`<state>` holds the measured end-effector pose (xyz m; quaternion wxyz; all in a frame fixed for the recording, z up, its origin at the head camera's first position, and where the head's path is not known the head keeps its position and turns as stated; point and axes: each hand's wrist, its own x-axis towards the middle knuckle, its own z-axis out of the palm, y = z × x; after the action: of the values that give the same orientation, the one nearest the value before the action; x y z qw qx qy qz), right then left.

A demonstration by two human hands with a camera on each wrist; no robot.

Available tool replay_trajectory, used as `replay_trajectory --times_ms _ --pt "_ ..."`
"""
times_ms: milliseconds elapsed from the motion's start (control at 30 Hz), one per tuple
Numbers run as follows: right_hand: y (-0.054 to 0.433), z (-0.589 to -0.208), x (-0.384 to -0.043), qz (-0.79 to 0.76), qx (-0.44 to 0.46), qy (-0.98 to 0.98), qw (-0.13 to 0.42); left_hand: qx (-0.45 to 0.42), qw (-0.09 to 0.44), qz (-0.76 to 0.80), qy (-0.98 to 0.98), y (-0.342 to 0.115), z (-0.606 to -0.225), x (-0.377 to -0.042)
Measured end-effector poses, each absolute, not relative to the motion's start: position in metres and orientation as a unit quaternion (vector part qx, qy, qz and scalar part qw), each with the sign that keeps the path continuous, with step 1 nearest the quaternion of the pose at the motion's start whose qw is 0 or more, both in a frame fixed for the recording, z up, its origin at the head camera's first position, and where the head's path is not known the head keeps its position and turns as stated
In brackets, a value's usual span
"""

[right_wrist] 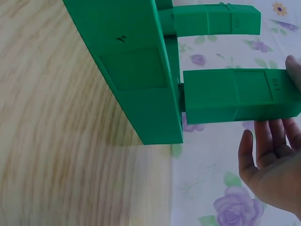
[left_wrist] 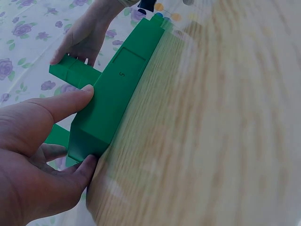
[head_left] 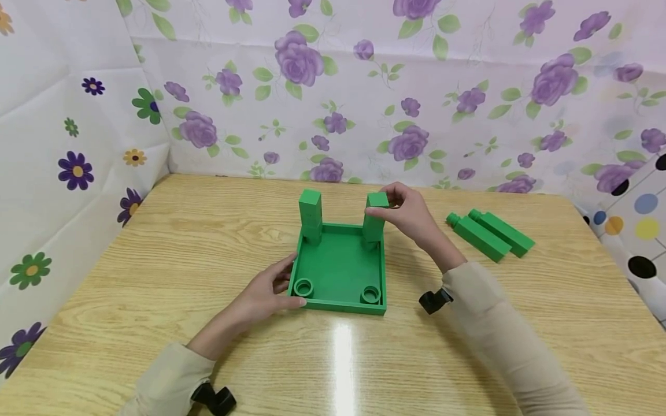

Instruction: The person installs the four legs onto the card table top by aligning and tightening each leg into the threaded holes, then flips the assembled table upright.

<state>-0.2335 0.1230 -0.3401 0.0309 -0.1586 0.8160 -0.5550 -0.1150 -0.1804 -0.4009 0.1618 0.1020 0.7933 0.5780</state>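
Observation:
A square green tray-like base [head_left: 340,263] with a raised rim lies on the table, round sockets in its two near corners. At its far left corner a green square leg [head_left: 311,211] stands upright. My right hand [head_left: 411,214] pinches a second green leg [right_wrist: 240,94] near its top, over the far right corner; in the right wrist view a narrow neck shows between leg and base. My left hand [head_left: 265,294] grips the base's near left corner, thumb on the near rim, fingers along the left side, as the left wrist view [left_wrist: 108,103] also shows.
Two more green legs [head_left: 481,237] with knobbed ends lie side by side on the wooden table [head_left: 171,266], right of the base. A flowered cloth [head_left: 364,115] hangs behind the table, another patterned sheet [head_left: 78,144] at the left.

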Motion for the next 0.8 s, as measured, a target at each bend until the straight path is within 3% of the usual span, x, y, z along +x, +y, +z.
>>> replay_trajectory --times_ms 367,800 --pt "0.1138 -0.3404 -0.2267 -0.535 -0.124 0.836 -0.014 0.114 0.158 0.581 0.791 -0.1789 -0.4018 -0.1162" --pt "0.1129 -0.3320 -0.2258 -0.500 -0.118 0.858 0.009 0.106 0.160 0.578 0.793 -0.1800 -0.4015 -0.1155"
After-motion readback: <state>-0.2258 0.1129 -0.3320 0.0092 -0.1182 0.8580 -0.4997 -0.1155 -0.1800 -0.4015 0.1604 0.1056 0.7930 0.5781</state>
